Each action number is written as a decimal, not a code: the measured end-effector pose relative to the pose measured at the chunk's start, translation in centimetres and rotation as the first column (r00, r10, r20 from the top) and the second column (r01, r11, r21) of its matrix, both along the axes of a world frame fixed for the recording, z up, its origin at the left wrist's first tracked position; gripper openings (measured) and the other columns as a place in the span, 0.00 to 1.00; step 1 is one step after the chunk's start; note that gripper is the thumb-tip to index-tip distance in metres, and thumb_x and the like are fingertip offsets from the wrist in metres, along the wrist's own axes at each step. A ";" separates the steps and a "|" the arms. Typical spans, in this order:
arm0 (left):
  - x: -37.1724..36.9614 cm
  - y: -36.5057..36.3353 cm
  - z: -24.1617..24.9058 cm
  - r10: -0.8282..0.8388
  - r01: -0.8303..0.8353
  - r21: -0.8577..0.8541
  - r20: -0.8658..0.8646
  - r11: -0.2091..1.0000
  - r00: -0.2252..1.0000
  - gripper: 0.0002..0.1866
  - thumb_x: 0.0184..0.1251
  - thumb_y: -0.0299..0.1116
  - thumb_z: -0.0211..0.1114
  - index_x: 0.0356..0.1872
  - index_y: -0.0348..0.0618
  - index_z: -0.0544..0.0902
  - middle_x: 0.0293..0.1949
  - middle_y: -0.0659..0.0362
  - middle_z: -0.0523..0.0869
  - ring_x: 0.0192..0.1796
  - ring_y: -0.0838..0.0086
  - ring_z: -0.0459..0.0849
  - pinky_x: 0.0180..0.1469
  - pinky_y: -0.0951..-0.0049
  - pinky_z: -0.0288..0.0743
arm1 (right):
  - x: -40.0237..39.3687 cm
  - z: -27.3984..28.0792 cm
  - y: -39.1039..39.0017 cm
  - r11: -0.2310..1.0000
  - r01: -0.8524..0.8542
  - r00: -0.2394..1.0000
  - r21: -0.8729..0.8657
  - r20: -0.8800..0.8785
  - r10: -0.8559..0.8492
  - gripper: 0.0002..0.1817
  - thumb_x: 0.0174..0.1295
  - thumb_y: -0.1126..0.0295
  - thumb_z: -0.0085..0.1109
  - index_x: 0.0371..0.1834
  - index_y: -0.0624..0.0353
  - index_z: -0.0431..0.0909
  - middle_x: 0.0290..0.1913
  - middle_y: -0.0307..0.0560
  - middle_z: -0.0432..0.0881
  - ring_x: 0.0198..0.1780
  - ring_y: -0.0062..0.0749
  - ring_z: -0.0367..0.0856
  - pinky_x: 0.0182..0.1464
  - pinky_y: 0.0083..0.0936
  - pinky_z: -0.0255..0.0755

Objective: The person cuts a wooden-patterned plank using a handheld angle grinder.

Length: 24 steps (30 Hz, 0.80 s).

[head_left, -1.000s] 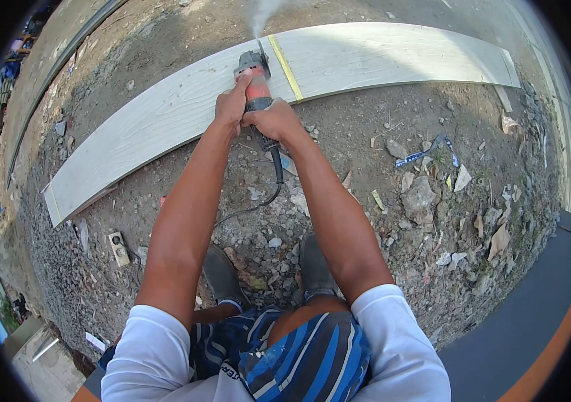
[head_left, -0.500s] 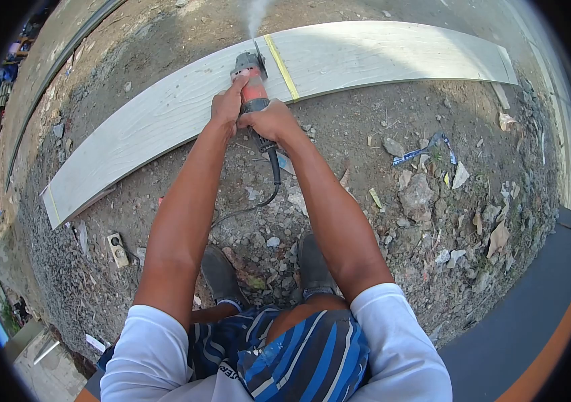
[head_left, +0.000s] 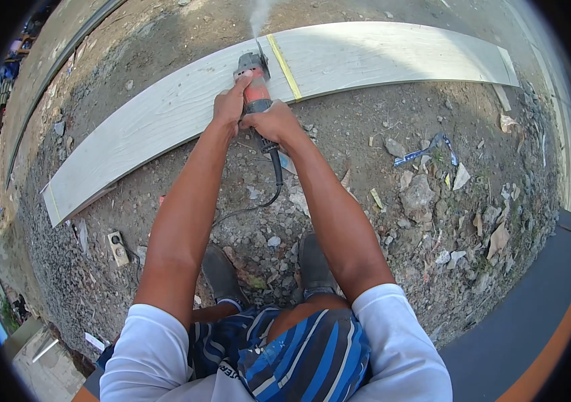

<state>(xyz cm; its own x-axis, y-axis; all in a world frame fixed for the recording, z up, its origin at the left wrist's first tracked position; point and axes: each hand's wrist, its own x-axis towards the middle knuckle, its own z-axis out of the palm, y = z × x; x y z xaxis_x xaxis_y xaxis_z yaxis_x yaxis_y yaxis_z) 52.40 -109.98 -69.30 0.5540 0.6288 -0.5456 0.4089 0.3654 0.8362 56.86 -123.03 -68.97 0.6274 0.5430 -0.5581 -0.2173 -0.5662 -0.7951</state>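
A red and black angle grinder (head_left: pixel 256 88) rests over a long pale board (head_left: pixel 164 110), its disc upright at the board's far part. My left hand (head_left: pixel 230 104) is wrapped round the grinder's front body, thumb on top. Round its rear end, near the cord, my right hand (head_left: pixel 273 123) is closed. Whitish dust (head_left: pixel 258 17) rises beyond the disc. Just right of the disc, a yellow strip (head_left: pixel 284 67) crosses the board. The fingers under the tool are partly hidden.
The black cord (head_left: pixel 278 175) curves down between my arms. A white socket box (head_left: pixel 118 249) lies on the gravel at left. Stones, a large rock (head_left: pixel 417 198) and a blue wrapper (head_left: pixel 426 150) lie at right. My shoes (head_left: pixel 313 262) stand on rubble. A grey ledge (head_left: pixel 527 295) borders the lower right.
Hardly anything differs. The grinder and both hands sit very slightly lower and to the right in the picture, and the dust plume has changed shape.
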 end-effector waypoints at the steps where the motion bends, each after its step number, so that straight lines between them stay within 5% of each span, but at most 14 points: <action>1: 0.0 -0.1 0.0 -0.001 0.001 0.003 -0.003 1.000 1.000 0.44 0.59 0.62 0.76 0.54 0.21 0.81 0.46 0.47 0.87 0.41 0.66 0.89 0.41 0.67 0.84 | -0.1 -0.1 0.0 1.000 0.000 1.000 -0.001 0.000 0.000 0.24 0.40 0.60 0.77 0.35 0.70 0.85 0.34 0.51 0.87 0.34 0.36 0.84 0.39 0.32 0.76; 13: -0.2 0.0 0.1 -0.027 0.027 0.006 0.012 1.000 1.000 0.44 0.59 0.61 0.76 0.53 0.20 0.80 0.45 0.47 0.87 0.41 0.66 0.89 0.41 0.67 0.84 | -0.1 0.1 -0.2 1.000 0.013 1.000 -0.018 0.027 -0.012 0.24 0.40 0.61 0.77 0.35 0.70 0.85 0.33 0.52 0.87 0.33 0.36 0.83 0.38 0.32 0.75; 15: -0.2 0.0 0.0 -0.021 0.021 0.007 0.008 1.000 1.000 0.44 0.59 0.61 0.76 0.54 0.19 0.80 0.45 0.46 0.87 0.41 0.65 0.89 0.41 0.67 0.84 | 0.2 0.5 -0.4 0.998 -0.055 0.995 -0.029 -0.085 0.052 0.41 0.36 0.54 0.79 0.51 0.77 0.83 0.51 0.68 0.87 0.53 0.54 0.88 0.57 0.37 0.78; 22: -0.1 0.4 -0.9 -0.025 0.025 0.007 0.012 1.000 1.000 0.45 0.59 0.61 0.75 0.54 0.19 0.79 0.46 0.46 0.87 0.42 0.65 0.89 0.43 0.66 0.84 | 0.1 1.0 -0.6 0.997 -0.068 0.995 -0.025 -0.074 0.066 0.40 0.35 0.54 0.78 0.50 0.76 0.83 0.50 0.67 0.88 0.52 0.53 0.88 0.56 0.37 0.78; 24: -0.2 0.4 -0.6 -0.038 0.038 0.011 0.007 0.999 0.999 0.45 0.59 0.61 0.75 0.55 0.19 0.78 0.46 0.46 0.87 0.42 0.65 0.89 0.43 0.66 0.84 | -0.3 0.5 -0.4 1.000 -0.019 1.000 -0.021 0.021 0.020 0.24 0.41 0.60 0.76 0.36 0.70 0.86 0.34 0.53 0.87 0.34 0.38 0.84 0.40 0.33 0.75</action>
<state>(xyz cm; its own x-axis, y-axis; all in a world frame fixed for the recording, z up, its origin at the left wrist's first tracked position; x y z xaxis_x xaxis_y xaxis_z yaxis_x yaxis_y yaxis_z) 52.23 -109.60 -69.88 0.5816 0.6130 -0.5348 0.4159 0.3408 0.8431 56.60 -123.44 -68.44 0.6288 0.5435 -0.5561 -0.1890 -0.5869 -0.7873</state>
